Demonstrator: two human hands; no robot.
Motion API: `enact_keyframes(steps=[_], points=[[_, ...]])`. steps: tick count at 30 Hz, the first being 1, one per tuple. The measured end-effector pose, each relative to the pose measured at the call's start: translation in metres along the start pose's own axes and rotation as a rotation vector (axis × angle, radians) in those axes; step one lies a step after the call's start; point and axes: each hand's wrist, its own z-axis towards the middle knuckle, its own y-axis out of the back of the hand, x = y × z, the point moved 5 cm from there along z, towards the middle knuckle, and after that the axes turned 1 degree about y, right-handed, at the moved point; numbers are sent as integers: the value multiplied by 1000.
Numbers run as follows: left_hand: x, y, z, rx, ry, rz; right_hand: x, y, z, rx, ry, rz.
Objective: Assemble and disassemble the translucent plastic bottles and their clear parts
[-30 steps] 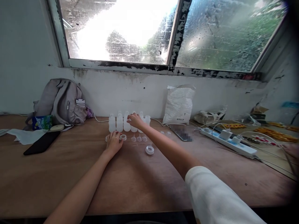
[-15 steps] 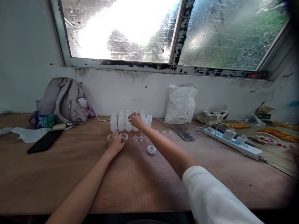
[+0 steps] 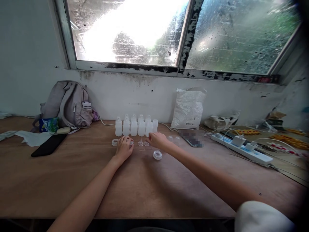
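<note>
A row of frosted white baby bottles (image 3: 134, 128) stands by the wall; most have teats on top, while the rightmost one (image 3: 155, 125) has no teat. My left hand (image 3: 125, 147) rests on the table, fingers bent over a white bottle ring (image 3: 131, 142) that is partly covered. Left of it lies another white ring (image 3: 115, 142). My right hand (image 3: 157, 141) is closed in a pinch in front of the bottles; what its fingertips hold is hidden. Beside them are two clear teats (image 3: 140, 142). Nearer me lies a loose white ring (image 3: 157, 155).
A grey backpack (image 3: 70, 104), a black phone (image 3: 48, 145) and a blue-green packet (image 3: 48, 124) are at the left. Toward the right are a white plastic bag (image 3: 188, 108), another phone (image 3: 194, 141) and a power strip (image 3: 241, 149) with cables. Small clear pieces (image 3: 178, 138) lie beyond my right wrist.
My right hand has come down and right from the bottles to the clear teats, covering the third one. My left hand has shifted slightly right over the ring.
</note>
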Motion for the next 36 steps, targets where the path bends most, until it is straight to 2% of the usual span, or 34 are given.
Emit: enact_keyframes(steps=[3,5,10,13,22,32,36], points=[[-13,1,-2,4,-47,-47,-20,-15,-37,69,-75,28],[-25,3,-5,22,-94,-93,-25,-24,-51,54,-65,97],[-63,4,-16,142,-335,-229,-13,-33,-63,-134,69,500],[-75,4,-19,192,-375,-267,-5,-35,-69,-229,95,679],[-73,1,-19,257,-372,-272,3,-32,-79,-248,149,790],[-72,1,-18,244,-356,-289,5,-31,-80,-229,156,843],[-69,0,-17,251,-346,-276,4,-38,-78,-193,122,979]])
